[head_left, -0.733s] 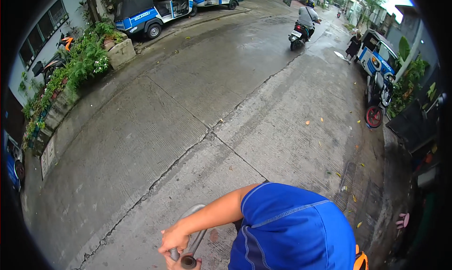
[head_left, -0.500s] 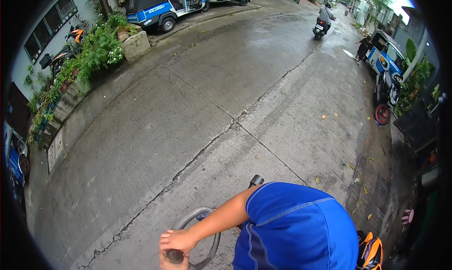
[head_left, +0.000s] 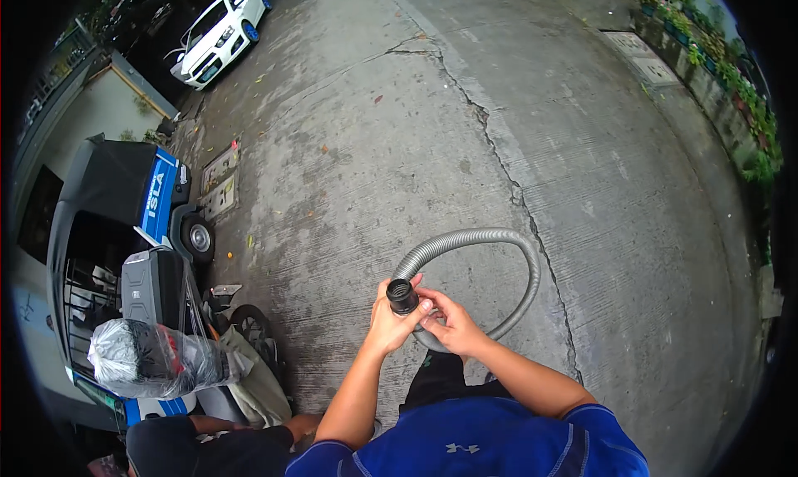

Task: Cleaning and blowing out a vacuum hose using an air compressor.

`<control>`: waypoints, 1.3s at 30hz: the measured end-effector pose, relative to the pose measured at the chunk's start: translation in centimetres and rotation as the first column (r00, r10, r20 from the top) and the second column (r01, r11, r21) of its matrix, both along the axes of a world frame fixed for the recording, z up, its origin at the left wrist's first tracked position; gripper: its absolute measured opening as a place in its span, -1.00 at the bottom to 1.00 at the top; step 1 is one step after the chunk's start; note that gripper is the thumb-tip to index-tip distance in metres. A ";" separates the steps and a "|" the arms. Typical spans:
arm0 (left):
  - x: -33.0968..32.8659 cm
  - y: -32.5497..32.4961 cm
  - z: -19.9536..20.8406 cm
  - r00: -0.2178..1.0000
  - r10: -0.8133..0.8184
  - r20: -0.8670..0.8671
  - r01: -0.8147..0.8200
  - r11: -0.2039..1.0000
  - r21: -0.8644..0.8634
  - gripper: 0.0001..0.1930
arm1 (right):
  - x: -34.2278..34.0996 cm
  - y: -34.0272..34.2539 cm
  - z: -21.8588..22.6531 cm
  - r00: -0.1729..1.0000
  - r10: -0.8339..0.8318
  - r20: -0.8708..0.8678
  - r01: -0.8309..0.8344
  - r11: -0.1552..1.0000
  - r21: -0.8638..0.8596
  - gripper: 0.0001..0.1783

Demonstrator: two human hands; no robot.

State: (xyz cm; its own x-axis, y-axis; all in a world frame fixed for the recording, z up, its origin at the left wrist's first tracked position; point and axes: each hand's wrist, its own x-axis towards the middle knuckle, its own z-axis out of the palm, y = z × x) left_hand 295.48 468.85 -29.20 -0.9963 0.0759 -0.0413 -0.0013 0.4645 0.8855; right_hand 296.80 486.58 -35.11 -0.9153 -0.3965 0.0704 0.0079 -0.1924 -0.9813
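A grey corrugated hose (head_left: 465, 238) loops out in front of me above the street and curls back to the right under my hands. Its black collar-like end (head_left: 402, 297) points up, with a dark round opening. My left hand (head_left: 387, 326) is wrapped round the hose just below that black end. Against its right side, my right hand (head_left: 451, 321) has its fingers bent and pressed in close to the hose, where the loop's other part passes beneath. What lies under the right fingers is partly hidden.
Close on my left is a person in a dark shirt (head_left: 208, 450). Beyond are a plastic-wrapped bundle (head_left: 137, 359), a dark case (head_left: 153, 290) and a parked blue-and-black three-wheeler (head_left: 158, 194). A white car (head_left: 220, 36) stands far left; planters (head_left: 706, 53) line the right edge.
My view has swung round to another stretch of street. Both arms now show, and more of the hose loop is visible. The hands stay together at the black end.
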 end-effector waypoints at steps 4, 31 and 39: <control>-11.9 -6.5 -4.4 0.987 0.153 0.055 -0.161 0.966 0.200 -0.29 | -17.0 -5.0 -1.2 0.965 0.249 0.083 -0.252 0.967 0.031 -0.43; -97.4 -54.5 11.4 0.869 0.492 -0.043 -0.428 0.793 0.433 -0.06 | -111.9 -57.5 15.8 0.598 0.743 0.300 -0.718 0.663 -0.213 -0.82; -114.5 -76.3 7.1 0.852 0.500 0.152 -0.374 0.379 0.846 0.01 | -131.9 -81.7 15.6 0.513 0.804 0.301 -0.831 0.553 -0.061 -0.84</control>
